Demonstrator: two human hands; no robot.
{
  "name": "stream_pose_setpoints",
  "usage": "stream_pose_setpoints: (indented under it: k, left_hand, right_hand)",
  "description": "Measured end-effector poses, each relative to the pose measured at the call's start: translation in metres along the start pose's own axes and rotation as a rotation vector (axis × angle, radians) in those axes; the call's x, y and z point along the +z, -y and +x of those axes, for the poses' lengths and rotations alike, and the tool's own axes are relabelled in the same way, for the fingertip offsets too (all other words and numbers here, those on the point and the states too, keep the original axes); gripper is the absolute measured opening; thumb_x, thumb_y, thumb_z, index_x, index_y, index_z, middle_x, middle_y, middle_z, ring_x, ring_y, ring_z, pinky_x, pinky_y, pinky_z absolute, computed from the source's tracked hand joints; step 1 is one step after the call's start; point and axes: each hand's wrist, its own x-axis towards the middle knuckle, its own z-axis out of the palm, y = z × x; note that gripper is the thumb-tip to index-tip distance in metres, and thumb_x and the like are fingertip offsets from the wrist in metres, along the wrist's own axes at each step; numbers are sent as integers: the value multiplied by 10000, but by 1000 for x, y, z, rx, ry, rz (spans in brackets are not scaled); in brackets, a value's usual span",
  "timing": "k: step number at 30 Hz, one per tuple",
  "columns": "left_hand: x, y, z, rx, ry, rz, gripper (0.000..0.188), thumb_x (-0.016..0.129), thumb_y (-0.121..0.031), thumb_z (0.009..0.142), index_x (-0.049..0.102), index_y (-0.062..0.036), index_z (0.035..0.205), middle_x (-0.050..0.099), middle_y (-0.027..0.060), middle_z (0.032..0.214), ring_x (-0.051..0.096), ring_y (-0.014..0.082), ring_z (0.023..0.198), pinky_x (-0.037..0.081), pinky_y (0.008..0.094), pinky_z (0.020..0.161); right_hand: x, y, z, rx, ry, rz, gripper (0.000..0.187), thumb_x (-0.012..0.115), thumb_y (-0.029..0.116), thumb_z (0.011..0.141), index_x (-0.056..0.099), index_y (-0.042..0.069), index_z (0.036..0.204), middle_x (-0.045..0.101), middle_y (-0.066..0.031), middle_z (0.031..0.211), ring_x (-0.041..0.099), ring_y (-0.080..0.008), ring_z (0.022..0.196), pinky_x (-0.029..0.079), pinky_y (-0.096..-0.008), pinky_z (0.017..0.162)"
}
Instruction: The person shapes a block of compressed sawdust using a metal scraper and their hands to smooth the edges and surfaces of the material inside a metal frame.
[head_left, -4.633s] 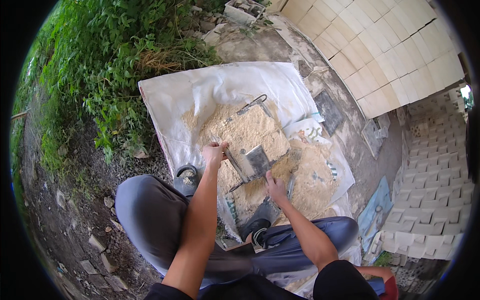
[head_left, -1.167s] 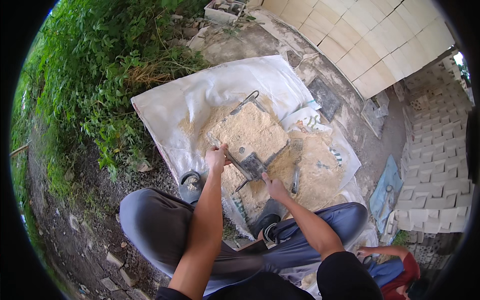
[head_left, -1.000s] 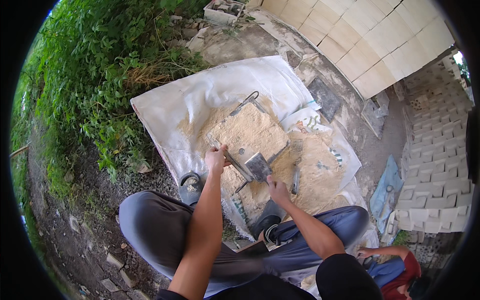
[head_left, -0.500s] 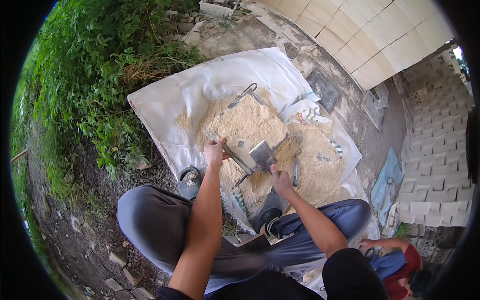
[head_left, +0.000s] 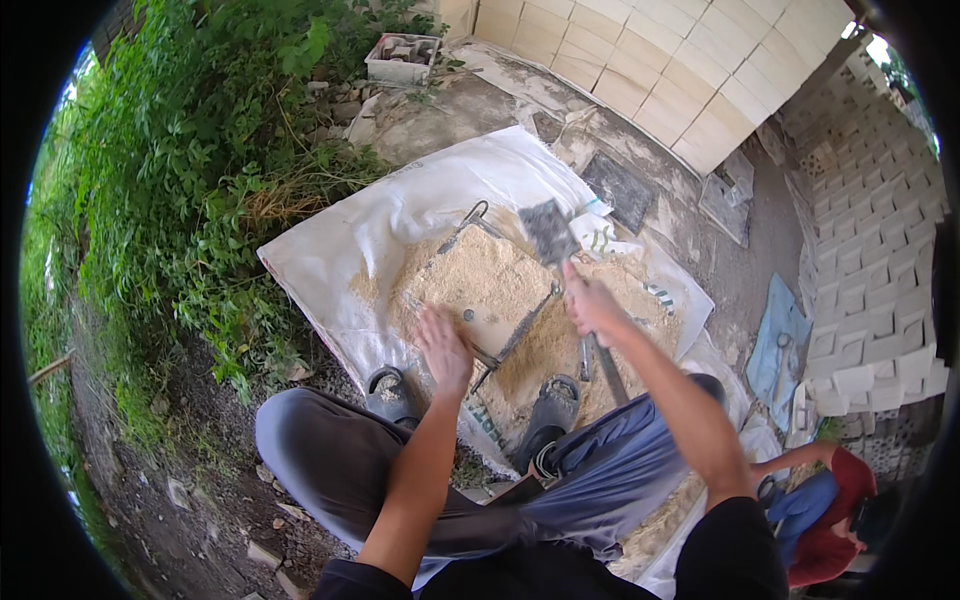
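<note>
Compared with the preceding frame, the scraper [head_left: 548, 232] has moved from the near edge of the metal frame [head_left: 527, 326] to a raised position by its far right side, and the left hand [head_left: 443, 347] has let go of the thin bar it was pinching.

Findings at present: the left hand is spread, fingers extended, over the near left edge of the frame; contact cannot be confirmed. The right hand [head_left: 593, 304] is closed around the scraper's handle. A dark bar [head_left: 610, 372] shows beneath the right wrist; whether it is gripped along with the scraper cannot be told.

The frame lies about the middle of the white sheet [head_left: 340, 236], its top largely covered with pale powder [head_left: 480, 265]. More powder extends toward the sheet's right corner. A small dark tool [head_left: 585, 358] lies in that powder, just beside the right shoe [head_left: 553, 405], which stands toward the sheet's near corner.

In my judgement, the step in hand is spreading and levelling powder over the frame. The next move calls for a steadying left hand at the rim and a flat blade.
</note>
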Motion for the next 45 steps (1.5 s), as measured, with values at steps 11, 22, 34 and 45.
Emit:
stream_pose_setpoints:
  k: [11, 22, 34, 45]
  left_hand:
    - [16, -43, -50, 536, 198, -89, 647, 388, -334, 950, 190, 52, 1430, 163, 210, 1513, 129, 336, 1418, 123, 470, 1142]
    - [9, -32, 3, 258, 126, 157, 615, 162, -428, 993, 55, -71, 1483, 61, 102, 1553, 42, 254, 1431, 33, 486, 1149]
    - [20, -18, 22, 490, 160, 131, 581, 219, -395, 998, 99, -106, 1487, 57, 73, 1558, 36, 246, 1435, 15, 516, 1143]
    - [21, -45, -16, -316, 35, -437, 1137, 677, -645, 672, 155, -14, 1461, 110, 243, 1509, 40, 385, 1412, 71, 549, 1112]
  right_hand:
    - [-56, 37, -27, -52, -40, 257, 561, 436, 600, 909, 432, 96, 661, 341, 44, 525, 288, -78, 408, 251, -249, 380]
    - [-52, 39, -42, -108, -4, 195, 590, 418, 621, 905, 489, 65, 720, 392, 35, 542, 329, -73, 442, 302, -248, 413]
    - [-87, 12, -24, -126, -156, 283, 427, 557, 461, 902, 477, 93, 700, 402, 33, 574, 352, -97, 479, 319, -276, 457]
    - [-87, 7, -17, -106, -185, 199, 490, 541, 434, 906, 469, 52, 609, 416, -26, 543, 410, -169, 469, 362, -353, 468]
